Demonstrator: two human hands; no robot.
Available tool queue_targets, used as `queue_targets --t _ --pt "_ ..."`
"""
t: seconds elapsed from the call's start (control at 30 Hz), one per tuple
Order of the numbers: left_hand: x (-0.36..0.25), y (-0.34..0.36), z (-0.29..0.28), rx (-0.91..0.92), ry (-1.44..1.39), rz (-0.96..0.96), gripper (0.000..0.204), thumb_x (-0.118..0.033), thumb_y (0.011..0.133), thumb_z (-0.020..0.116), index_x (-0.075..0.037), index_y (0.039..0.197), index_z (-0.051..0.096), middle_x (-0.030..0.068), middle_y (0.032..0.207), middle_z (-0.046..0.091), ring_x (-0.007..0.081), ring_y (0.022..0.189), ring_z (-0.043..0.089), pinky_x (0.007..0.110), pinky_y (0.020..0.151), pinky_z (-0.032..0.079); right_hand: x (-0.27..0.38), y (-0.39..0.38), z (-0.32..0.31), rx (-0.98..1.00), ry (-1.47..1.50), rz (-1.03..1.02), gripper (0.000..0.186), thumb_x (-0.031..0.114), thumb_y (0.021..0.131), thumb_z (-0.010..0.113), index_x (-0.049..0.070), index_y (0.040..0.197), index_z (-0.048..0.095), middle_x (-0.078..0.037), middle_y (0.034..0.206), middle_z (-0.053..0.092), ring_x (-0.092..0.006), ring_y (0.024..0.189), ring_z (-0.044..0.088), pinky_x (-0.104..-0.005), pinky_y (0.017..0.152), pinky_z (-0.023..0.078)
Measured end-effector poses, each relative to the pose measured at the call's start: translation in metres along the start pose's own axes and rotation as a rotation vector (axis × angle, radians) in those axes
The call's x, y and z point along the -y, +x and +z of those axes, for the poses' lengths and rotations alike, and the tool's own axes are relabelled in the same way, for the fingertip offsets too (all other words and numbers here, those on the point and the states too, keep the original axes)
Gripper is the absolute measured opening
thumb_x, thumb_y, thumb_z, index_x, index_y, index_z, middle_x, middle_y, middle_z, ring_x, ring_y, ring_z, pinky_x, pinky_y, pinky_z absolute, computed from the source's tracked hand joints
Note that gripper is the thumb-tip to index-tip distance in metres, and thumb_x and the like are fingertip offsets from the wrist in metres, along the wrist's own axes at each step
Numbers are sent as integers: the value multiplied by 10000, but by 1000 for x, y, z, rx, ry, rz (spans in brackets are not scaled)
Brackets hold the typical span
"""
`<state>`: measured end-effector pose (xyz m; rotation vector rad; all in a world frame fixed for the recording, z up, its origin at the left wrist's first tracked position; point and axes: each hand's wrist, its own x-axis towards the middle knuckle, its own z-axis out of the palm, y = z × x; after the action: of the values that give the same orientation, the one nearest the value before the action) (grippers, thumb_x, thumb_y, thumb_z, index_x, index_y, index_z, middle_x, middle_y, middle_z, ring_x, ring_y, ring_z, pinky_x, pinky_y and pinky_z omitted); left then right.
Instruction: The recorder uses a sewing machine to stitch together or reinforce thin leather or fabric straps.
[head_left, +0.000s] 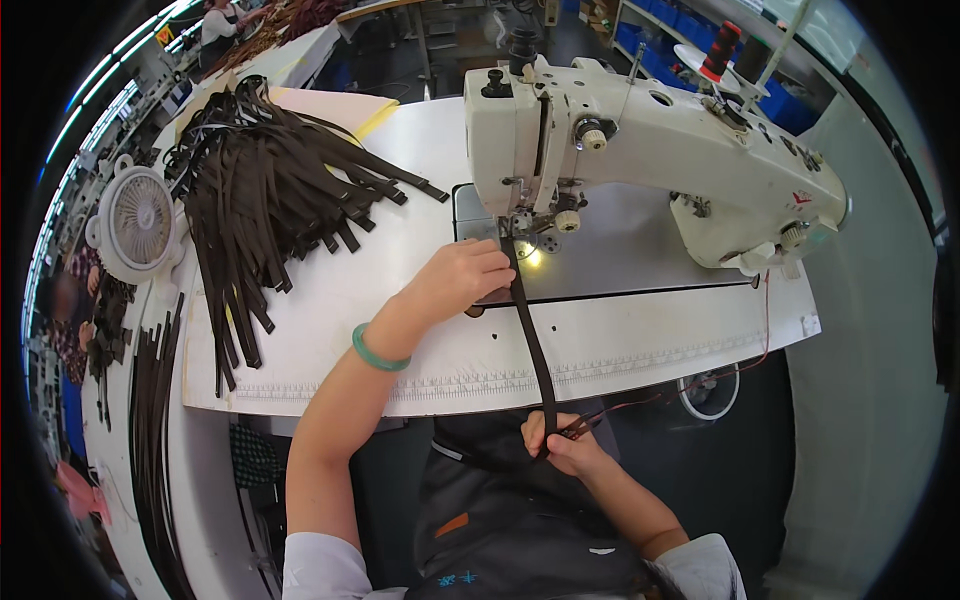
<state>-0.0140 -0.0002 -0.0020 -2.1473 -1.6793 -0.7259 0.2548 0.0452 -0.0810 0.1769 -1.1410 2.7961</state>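
- Strap (531, 335): one, dark brown, narrow and flat, with straight parallel edges and a matte face; runs from under the needle area at upper centre, over the table's front edge, to lower centre, bowing slightly.
- Left hand (462, 278): centre of frame; fingers bent, tips at the strap's left edge just below the needle area; whether they pinch or press cannot be told. Green bangle (375, 350) at the wrist.
- Right hand (570, 445): lower centre, below the table edge; closed, gripping the strap's lower part; a dark slender item beside the fingers, kind unclear.
- Sewing machine (650, 125): cream-white, upper right; small lamp lit beside the needle area.
- Bed plate (610, 240): grey metal, beneath the machine arm.
- Worktable (420, 340): white, ruler markings along the front edge.
- Strap bundle (270, 190): upper left; many dark brown lengths, fanned and overlapping.
- Fan (138, 222): white, round grille, left of the bundle.
- Thread (767, 320): reddish, trailing at right.
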Motion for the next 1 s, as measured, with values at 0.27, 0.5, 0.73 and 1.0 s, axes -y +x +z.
queue_targets --t 0.27,0.5,0.73,1.0 --pt "-1 0 2 -34 -1 -1 134 -78 625 668 -72 733 588 5 719 533 173 710 528 284 608 462 5 -2 -5 3 -180 95 206 210 823 630 7 850 648 -87 891 538 -165 818 508 -287 737 406" --pt "-4 1 -1 -30 2 -11 144 -75 618 677 -69 731 589 11 715 534 174 705 534 281 608 467 11 -9 -3 207 -252 119 150 144 832 622 7 881 662 -88 923 541 -180 865 523 -296 769 409" --pt "-4 1 1 -41 4 -12 149 -78 615 679 -61 745 608 23 725 547 182 700 545 283 602 470 10 -27 5 419 -229 207 145 117 827 622 8 910 670 -112 944 556 -201 876 541 -302 768 423" --pt "-2 1 -1 -35 17 2 157 -83 617 675 -65 760 612 18 729 541 180 701 541 279 604 468 5 -26 5 400 -230 184 140 118 819 638 7 902 662 -89 917 569 -176 852 556 -282 753 428"
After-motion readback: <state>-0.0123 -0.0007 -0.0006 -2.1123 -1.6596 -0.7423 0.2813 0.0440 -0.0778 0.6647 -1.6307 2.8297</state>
